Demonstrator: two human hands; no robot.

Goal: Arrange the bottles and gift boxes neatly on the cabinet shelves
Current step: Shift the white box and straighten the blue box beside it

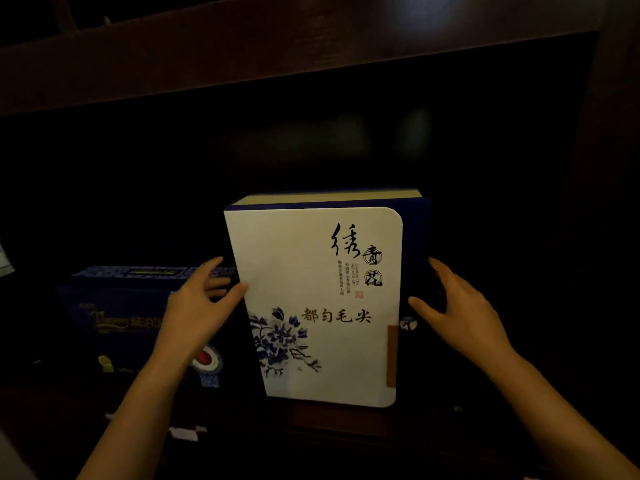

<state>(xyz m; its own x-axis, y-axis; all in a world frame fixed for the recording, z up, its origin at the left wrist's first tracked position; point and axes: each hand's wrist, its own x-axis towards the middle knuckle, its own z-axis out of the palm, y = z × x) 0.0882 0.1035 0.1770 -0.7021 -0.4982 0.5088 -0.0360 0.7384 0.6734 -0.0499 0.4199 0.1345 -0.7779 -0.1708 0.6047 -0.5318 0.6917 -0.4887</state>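
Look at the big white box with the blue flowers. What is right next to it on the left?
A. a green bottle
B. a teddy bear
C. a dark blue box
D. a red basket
C: a dark blue gift box sits on the shelf left of the white box, partly behind the left hand.

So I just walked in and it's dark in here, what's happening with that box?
A person is standing a white tea gift box with blue flowers upright on a dark cabinet shelf. The left hand touches its left edge; the right hand is open at its right side, contact unclear. A dark blue gift box sits just to the left.
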